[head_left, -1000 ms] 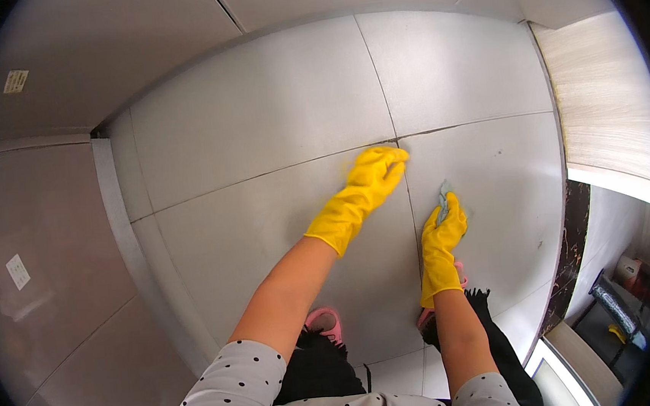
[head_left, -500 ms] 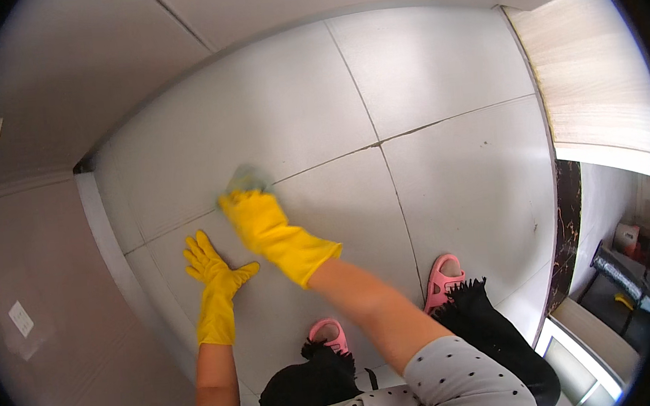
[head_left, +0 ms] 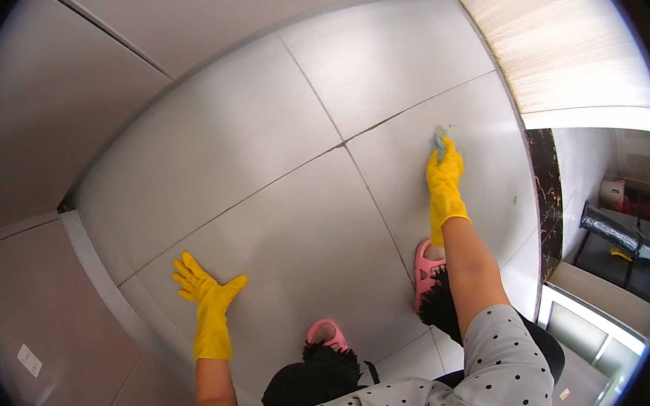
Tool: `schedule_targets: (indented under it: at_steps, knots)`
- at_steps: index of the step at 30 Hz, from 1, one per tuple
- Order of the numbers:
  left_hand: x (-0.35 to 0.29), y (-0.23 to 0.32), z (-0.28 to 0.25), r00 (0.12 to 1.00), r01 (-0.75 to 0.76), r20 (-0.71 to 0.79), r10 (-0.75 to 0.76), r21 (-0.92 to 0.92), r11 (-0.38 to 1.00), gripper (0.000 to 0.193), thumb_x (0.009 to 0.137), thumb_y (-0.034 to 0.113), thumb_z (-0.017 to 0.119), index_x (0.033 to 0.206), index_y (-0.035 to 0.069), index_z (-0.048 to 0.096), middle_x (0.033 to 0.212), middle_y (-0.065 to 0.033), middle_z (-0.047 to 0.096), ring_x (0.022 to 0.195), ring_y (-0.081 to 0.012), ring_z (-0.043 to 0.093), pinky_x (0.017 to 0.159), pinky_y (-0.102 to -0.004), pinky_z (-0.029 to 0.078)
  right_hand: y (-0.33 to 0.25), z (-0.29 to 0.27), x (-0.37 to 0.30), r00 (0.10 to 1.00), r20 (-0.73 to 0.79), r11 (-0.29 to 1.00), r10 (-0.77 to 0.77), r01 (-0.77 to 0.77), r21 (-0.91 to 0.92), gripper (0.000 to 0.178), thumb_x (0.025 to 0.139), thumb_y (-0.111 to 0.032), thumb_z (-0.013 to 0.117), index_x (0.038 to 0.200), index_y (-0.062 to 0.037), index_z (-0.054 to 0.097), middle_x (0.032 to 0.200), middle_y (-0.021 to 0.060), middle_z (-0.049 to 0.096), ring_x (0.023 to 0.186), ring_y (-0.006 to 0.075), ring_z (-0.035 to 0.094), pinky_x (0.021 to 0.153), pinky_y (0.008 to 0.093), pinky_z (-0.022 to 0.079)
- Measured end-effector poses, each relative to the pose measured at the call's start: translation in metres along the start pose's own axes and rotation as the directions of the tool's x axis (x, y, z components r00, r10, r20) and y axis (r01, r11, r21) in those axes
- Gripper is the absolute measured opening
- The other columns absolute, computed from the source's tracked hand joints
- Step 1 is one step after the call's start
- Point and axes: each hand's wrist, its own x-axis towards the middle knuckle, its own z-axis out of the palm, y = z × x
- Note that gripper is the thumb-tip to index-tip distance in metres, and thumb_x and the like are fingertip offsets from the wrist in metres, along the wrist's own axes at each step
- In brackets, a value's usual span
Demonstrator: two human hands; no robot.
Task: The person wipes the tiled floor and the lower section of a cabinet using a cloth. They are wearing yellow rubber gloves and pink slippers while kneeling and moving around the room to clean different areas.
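Both my hands wear yellow rubber gloves. My right hand (head_left: 446,174) is closed on a grey-green cleaning cloth (head_left: 440,139), bunched at the fingertips and pressed to the tiled floor (head_left: 281,229) at the right. A few small dark specks lie on the tile just beyond the cloth. Flat on the floor at the left rests my left hand (head_left: 208,288), its fingers spread and holding nothing. Much of the cloth is hidden under the right glove.
Brown-grey cabinet fronts (head_left: 43,301) line the left and far sides. A pale wood panel (head_left: 564,39) and a dark marbled strip (head_left: 546,193) border the right. My pink sandals (head_left: 425,271) stand on the floor. A shelf with a roll in shiny wrap (head_left: 609,228) is at far right.
My right hand has swept from the left-middle of the floor to the right with the cloth. My left hand stays spread on the floor, and the view has shifted a little.
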Motion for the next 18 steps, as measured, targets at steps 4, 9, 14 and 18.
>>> schedule_targets:
  at_steps: [4,9,14,18]
  knots:
    - [-0.001,-0.023,-0.002,1.000,0.009,-0.025,-0.009,0.022,1.000,0.160,0.050,0.046,0.100,0.166,0.018,-0.007,0.172,-0.0191,-0.010,0.157,-0.0458,-0.008,0.122,-0.0656,-0.001,-0.078,-0.028,-0.041,0.952,-0.089,0.944,-0.292,0.302,0.131,0.040,0.090,-0.020,0.071,0.126,-0.0040,0.064,0.103,0.0184,0.072,0.096,0.0396,0.067,0.086,0.0491,0.052]
    - [-0.001,-0.006,-0.009,1.000,-0.008,-0.024,0.009,0.063,0.998,0.156,0.053,0.042,0.099,0.167,0.017,-0.005,0.172,-0.0198,-0.010,0.157,-0.0470,-0.007,0.121,-0.0683,0.003,-0.268,-0.037,-0.192,0.748,0.218,0.699,-0.627,0.415,0.582,0.038,0.086,-0.009,0.060,0.123,-0.0136,0.065,0.111,0.0152,0.072,0.103,0.0356,0.068,0.088,0.0502,0.054]
    - [0.007,-0.015,-0.003,0.999,-0.016,-0.029,0.018,0.079,0.997,0.158,0.053,0.048,0.099,0.166,0.018,-0.007,0.173,-0.0186,-0.010,0.157,-0.0457,-0.008,0.122,-0.0663,0.000,-0.283,0.013,-0.231,0.525,0.468,0.700,-0.711,0.463,0.544,0.039,0.089,-0.012,0.060,0.127,-0.0149,0.065,0.117,0.0136,0.071,0.105,0.0356,0.068,0.093,0.0476,0.052]
    - [0.007,-0.028,0.009,0.996,-0.040,-0.075,0.045,0.069,0.997,0.157,0.052,0.047,0.099,0.167,0.020,-0.004,0.173,-0.0172,-0.008,0.157,-0.0478,-0.005,0.120,-0.0699,0.003,-0.173,0.015,-0.126,0.861,0.293,0.884,-0.416,0.307,0.352,0.037,0.091,-0.012,0.059,0.128,-0.0133,0.064,0.115,0.0138,0.072,0.103,0.0359,0.068,0.091,0.0475,0.053]
